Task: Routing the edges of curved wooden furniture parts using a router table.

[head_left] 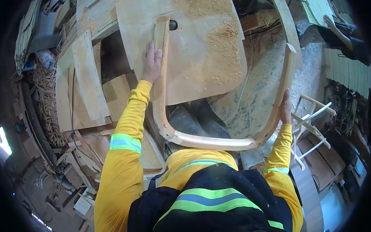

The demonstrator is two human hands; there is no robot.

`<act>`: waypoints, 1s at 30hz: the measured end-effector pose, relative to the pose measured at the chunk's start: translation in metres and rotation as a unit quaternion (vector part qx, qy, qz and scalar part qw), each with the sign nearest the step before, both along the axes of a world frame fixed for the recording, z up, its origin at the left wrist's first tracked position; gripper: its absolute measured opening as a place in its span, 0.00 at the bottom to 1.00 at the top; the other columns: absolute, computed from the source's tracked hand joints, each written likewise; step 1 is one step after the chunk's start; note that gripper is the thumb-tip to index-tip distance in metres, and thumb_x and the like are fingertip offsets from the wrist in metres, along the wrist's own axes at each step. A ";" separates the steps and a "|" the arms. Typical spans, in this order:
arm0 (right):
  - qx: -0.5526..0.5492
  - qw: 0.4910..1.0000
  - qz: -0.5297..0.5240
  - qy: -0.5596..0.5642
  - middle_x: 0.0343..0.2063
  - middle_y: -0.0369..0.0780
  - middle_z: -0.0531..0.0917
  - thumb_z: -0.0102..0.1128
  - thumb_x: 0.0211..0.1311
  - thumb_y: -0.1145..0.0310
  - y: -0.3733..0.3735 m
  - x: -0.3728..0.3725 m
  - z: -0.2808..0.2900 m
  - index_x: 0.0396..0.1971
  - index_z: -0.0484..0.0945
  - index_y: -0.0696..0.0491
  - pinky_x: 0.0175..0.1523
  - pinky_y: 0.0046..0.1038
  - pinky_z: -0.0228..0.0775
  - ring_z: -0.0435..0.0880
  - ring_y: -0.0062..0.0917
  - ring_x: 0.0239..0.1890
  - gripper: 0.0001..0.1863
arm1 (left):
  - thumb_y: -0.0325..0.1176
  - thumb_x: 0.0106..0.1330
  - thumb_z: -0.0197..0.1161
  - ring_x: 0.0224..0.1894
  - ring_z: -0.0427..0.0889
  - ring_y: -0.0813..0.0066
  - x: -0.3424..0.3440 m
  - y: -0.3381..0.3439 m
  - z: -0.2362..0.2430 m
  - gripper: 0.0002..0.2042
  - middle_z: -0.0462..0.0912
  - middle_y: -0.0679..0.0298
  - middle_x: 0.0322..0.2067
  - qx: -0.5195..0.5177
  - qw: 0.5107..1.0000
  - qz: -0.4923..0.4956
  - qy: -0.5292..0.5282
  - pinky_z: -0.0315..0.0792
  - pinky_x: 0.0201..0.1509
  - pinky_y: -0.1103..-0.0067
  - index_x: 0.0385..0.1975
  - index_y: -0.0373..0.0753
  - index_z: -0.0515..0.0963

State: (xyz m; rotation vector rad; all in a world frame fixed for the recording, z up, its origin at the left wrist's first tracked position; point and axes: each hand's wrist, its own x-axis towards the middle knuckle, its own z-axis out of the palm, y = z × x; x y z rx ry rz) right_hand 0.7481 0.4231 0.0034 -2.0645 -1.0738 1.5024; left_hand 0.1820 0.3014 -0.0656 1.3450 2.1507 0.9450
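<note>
Pale U-shaped wooden frame (211, 142) likely needed even support, left hand (151, 65) half-closed on its ten-o'clock side, right hand (286, 109) half-hidden, gripping at three o'clock.

Soft light falls across the bench (186, 79), fairly sharp at center, as a bright opening (4, 140) glares white at far left; the lower-left floor (34, 196) sits dim and edges curve into fisheye blackness.

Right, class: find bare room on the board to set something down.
The board looks mostly bare between the left side of the curved frame and the sawdust to the right. Left of the left hand is crowded: wood pieces overlap.
</note>
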 end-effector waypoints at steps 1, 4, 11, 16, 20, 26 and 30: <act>0.006 1.000 -0.006 0.005 0.25 0.38 0.76 0.45 0.65 0.26 0.002 0.001 -0.002 0.40 0.75 0.56 0.30 0.28 0.76 0.79 0.24 0.25 0.40 | 0.44 0.79 0.44 0.74 0.54 0.45 0.000 0.002 0.000 0.29 0.58 0.40 0.70 -0.003 1.000 0.001 -0.002 0.42 0.76 0.55 0.72 0.30 0.56; 0.014 1.000 -0.006 0.004 0.26 0.38 0.76 0.45 0.65 0.26 0.006 0.003 -0.006 0.40 0.76 0.56 0.31 0.29 0.76 0.79 0.24 0.26 0.40 | 0.45 0.79 0.43 0.74 0.54 0.45 0.000 0.009 0.005 0.29 0.58 0.40 0.71 -0.008 1.000 0.001 -0.008 0.41 0.76 0.55 0.72 0.31 0.55; 0.001 1.000 -0.007 0.004 0.28 0.38 0.77 0.47 0.65 0.27 0.020 0.000 -0.003 0.42 0.76 0.57 0.32 0.30 0.78 0.80 0.24 0.27 0.40 | 0.47 0.79 0.43 0.75 0.52 0.46 -0.003 0.021 0.007 0.31 0.58 0.42 0.71 -0.015 1.000 0.010 -0.006 0.38 0.77 0.55 0.73 0.32 0.54; -0.002 1.000 0.000 0.018 0.29 0.38 0.76 0.48 0.65 0.28 0.023 0.007 -0.004 0.47 0.74 0.57 0.32 0.29 0.78 0.80 0.24 0.28 0.40 | 0.49 0.79 0.42 0.75 0.52 0.47 0.000 0.025 0.013 0.31 0.58 0.43 0.71 -0.019 0.999 0.006 -0.031 0.38 0.77 0.55 0.73 0.33 0.53; 0.010 1.000 -0.004 0.024 0.32 0.38 0.76 0.49 0.66 0.29 0.030 -0.004 0.002 0.52 0.73 0.56 0.31 0.29 0.78 0.79 0.23 0.30 0.40 | 0.49 0.79 0.43 0.75 0.53 0.47 -0.004 0.027 0.009 0.31 0.58 0.43 0.71 -0.009 1.000 0.007 -0.014 0.38 0.77 0.54 0.73 0.33 0.54; 0.011 0.999 0.000 0.033 0.34 0.37 0.76 0.48 0.68 0.32 0.035 0.000 -0.001 0.54 0.73 0.56 0.38 0.29 0.78 0.78 0.22 0.34 0.38 | 0.49 0.79 0.43 0.75 0.53 0.47 -0.001 0.033 0.009 0.31 0.57 0.43 0.71 -0.018 1.000 0.021 0.000 0.37 0.77 0.53 0.72 0.33 0.55; 0.038 0.999 0.006 0.034 0.35 0.37 0.77 0.47 0.71 0.34 0.038 -0.002 -0.004 0.53 0.74 0.56 0.40 0.28 0.76 0.78 0.22 0.34 0.36 | 0.48 0.78 0.44 0.74 0.55 0.47 -0.006 0.037 0.010 0.31 0.58 0.42 0.71 -0.010 1.000 0.017 -0.002 0.38 0.77 0.52 0.72 0.33 0.55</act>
